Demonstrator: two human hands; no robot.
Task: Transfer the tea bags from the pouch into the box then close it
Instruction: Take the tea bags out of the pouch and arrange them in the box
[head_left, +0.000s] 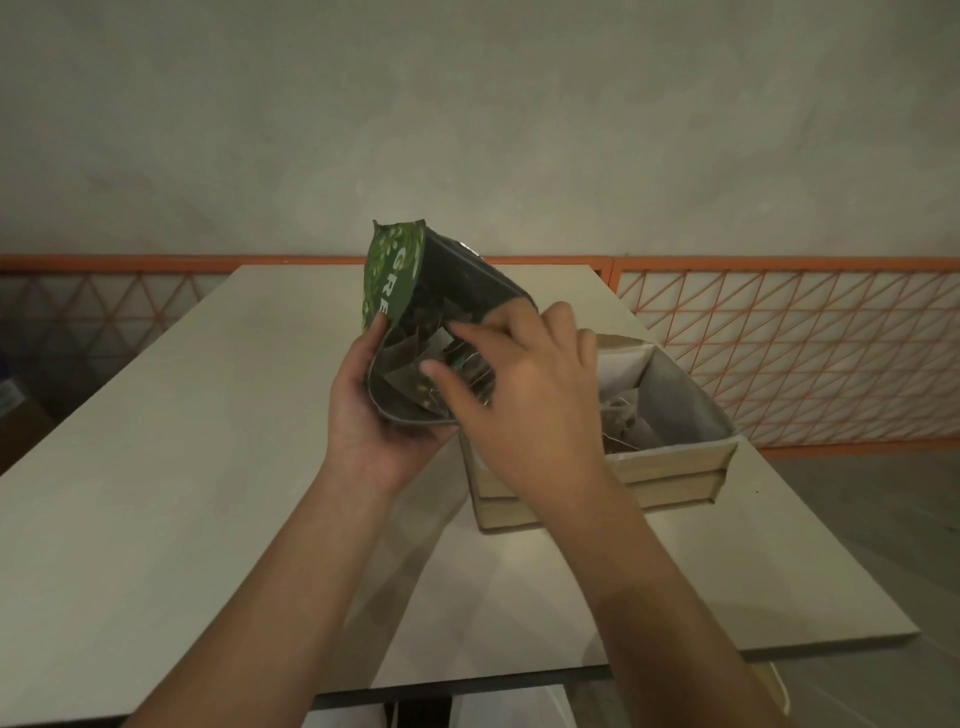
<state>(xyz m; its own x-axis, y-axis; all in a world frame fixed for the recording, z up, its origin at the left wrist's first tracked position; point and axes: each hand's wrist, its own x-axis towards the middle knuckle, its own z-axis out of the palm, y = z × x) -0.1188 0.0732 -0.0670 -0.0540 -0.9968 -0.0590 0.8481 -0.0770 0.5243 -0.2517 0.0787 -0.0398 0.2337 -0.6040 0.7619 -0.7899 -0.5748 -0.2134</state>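
A green pouch (396, 270) with white lettering is held up above the table, its open mouth turned toward me. My left hand (369, 415) grips it from below and the left side. Several tea bags (410, 374) show inside the mouth. My right hand (519, 384) reaches into the mouth, with thumb and fingers curled at the tea bags; I cannot see whether they pinch one. To the right stands an open beige cardboard box (670, 462) with a few tea bags (623, 415) lying inside.
The pale table (182, 441) spreads wide to the left and in front of the box. Its right edge runs close past the box. An orange mesh railing (779, 332) stands behind and to the right.
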